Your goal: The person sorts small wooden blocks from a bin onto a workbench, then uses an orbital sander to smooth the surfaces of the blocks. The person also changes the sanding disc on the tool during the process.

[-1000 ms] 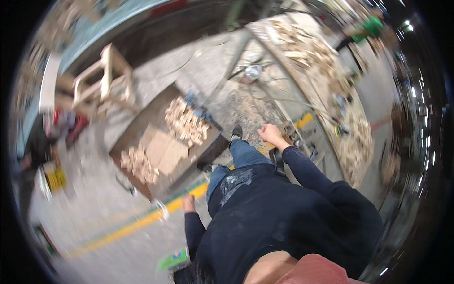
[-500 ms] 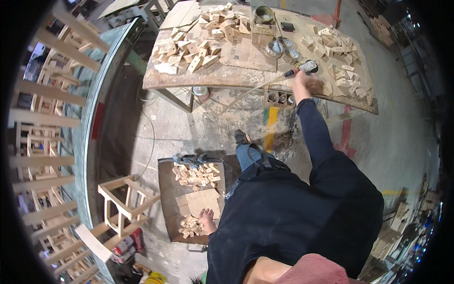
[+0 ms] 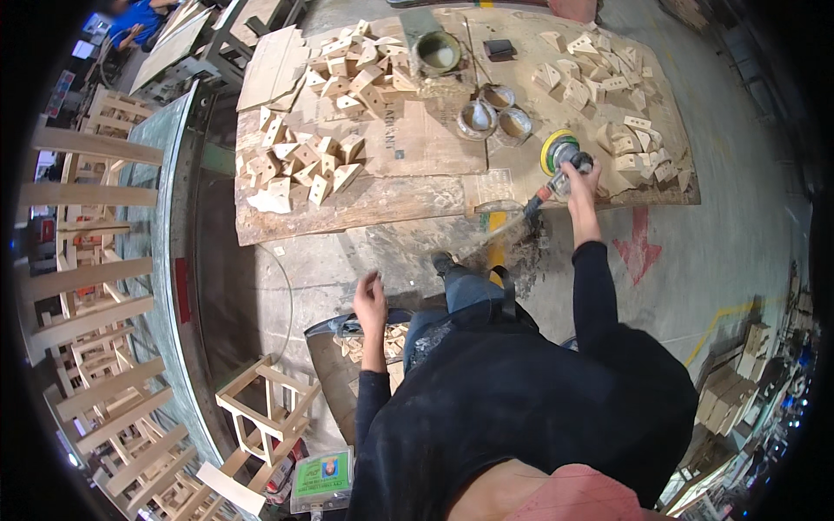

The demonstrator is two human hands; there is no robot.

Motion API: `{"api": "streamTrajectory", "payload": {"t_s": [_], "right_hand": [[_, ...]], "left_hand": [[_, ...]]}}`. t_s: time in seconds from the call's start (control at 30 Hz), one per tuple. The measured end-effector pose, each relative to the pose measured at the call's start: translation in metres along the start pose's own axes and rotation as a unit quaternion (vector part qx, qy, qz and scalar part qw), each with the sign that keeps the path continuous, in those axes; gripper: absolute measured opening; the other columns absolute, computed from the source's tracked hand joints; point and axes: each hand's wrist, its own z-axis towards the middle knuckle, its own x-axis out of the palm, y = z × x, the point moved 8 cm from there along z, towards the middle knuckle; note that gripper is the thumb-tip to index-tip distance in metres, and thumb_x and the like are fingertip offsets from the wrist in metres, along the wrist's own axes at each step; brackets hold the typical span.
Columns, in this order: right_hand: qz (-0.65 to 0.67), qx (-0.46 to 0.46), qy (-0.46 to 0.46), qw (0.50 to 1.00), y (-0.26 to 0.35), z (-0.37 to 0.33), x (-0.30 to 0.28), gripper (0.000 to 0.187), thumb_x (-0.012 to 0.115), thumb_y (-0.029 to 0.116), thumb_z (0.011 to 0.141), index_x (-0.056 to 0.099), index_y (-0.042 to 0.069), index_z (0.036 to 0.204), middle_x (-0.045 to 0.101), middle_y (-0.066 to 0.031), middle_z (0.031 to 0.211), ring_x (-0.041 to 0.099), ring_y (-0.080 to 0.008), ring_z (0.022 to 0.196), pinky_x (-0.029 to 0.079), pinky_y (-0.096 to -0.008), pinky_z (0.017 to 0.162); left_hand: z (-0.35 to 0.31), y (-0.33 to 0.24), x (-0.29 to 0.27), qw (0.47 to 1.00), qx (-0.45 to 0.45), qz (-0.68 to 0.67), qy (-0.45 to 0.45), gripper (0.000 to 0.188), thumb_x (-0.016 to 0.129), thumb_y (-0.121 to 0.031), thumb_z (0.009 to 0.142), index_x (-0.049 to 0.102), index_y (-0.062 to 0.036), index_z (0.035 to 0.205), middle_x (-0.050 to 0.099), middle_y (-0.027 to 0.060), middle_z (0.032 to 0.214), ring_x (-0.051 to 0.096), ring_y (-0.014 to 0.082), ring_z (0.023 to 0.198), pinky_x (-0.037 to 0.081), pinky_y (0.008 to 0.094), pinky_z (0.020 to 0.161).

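Note:
My right hand (image 3: pixel 582 187) is wrapped round a pneumatic orbital sander (image 3: pixel 566 165) at the near right part of the workbench. The sander's round yellow-green pad is tilted up on edge, facing left and away from me. A hose (image 3: pixel 508 224) trails from its red and black handle end. My left hand (image 3: pixel 369 304) is in the air in front of the bench, fingers loosely bent and holding nothing. Below it is a cardboard-lined bin (image 3: pixel 326 356) with small wooden pieces. Drilled wooden corner blocks (image 3: pixel 300 161) lie in heaps on the bench's left, and more blocks (image 3: pixel 638 143) lie on its right.
A tub (image 3: pixel 437 54) and several small pots (image 3: pixel 477 119) stand mid-bench beside a dark block (image 3: pixel 499 49). Wooden frames (image 3: pixel 95 278) crowd the green-topped table at left. A small wooden stool frame (image 3: pixel 269 404) stands near the bin. Another person (image 3: pixel 137 24) is at the far left.
My right hand has brought the sander nearer, and its pad has turned into view. My left hand has risen away from the bin toward the bench. The view has shifted closer to the bench.

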Motion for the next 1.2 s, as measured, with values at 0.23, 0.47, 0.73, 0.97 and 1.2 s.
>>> {"api": "streamTrajectory", "payload": {"t_s": [0.23, 0.47, 0.73, 0.97, 1.2], "right_hand": [[0.300, 0.023, 0.170, 0.938, 0.082, -0.097, -0.007, 0.043, 0.056, 0.017, 0.085, 0.046, 0.010, 0.126, 0.054, -0.0083, 0.119, 0.055, -0.0233, 0.107, 0.050, -0.0349, 0.084], [0.424, 0.049, 0.258, 0.867, 0.101, -0.129, 0.039, 0.052, 0.052, 0.026, 0.077, 0.042, 0.010, 0.126, 0.052, -0.0134, 0.123, 0.051, -0.0281, 0.117, 0.041, -0.0419, 0.100], [0.420, 0.099, 0.284, 0.856, 0.098, -0.148, 0.094, 0.048, 0.049, 0.029, 0.081, 0.048, 0.006, 0.123, 0.057, -0.0121, 0.118, 0.056, -0.0264, 0.110, 0.045, -0.0393, 0.095], [0.409, 0.152, 0.294, 0.851, 0.086, -0.167, 0.137, 0.047, 0.047, 0.034, 0.083, 0.057, 0.001, 0.115, 0.063, -0.0112, 0.110, 0.061, -0.0251, 0.101, 0.048, -0.0381, 0.089], [0.369, 0.157, 0.335, 0.852, 0.088, -0.186, 0.166, 0.053, 0.051, 0.036, 0.080, 0.053, -0.003, 0.116, 0.061, -0.0145, 0.112, 0.061, -0.0274, 0.101, 0.048, -0.0380, 0.091]], "left_hand": [[0.005, -0.302, 0.110, 0.913, 0.331, -0.059, 0.233, 0.027, 0.067, -0.009, 0.085, 0.061, 0.0011, 0.109, 0.066, 0.0146, 0.106, 0.065, 0.0194, 0.097, 0.050, 0.0292, 0.084], [-0.056, -0.355, 0.143, 0.872, 0.424, -0.132, 0.205, 0.045, 0.076, -0.012, 0.075, 0.060, -0.0009, 0.116, 0.059, 0.0210, 0.121, 0.059, 0.0325, 0.112, 0.049, 0.0363, 0.090], [-0.040, -0.324, 0.109, 0.867, 0.450, -0.181, 0.111, 0.033, 0.071, -0.007, 0.080, 0.064, 0.0010, 0.111, 0.057, 0.0214, 0.124, 0.052, 0.0333, 0.120, 0.043, 0.0381, 0.098], [-0.020, -0.309, 0.075, 0.874, 0.448, -0.176, 0.067, 0.025, 0.062, -0.001, 0.085, 0.066, 0.0014, 0.110, 0.060, 0.0209, 0.120, 0.053, 0.0324, 0.120, 0.040, 0.0384, 0.102], [0.001, -0.290, 0.057, 0.904, 0.382, -0.191, 0.018, 0.009, 0.062, -0.005, 0.087, 0.061, 0.0034, 0.092, 0.066, 0.0208, 0.102, 0.066, 0.0287, 0.097, 0.052, 0.0337, 0.078]]}}
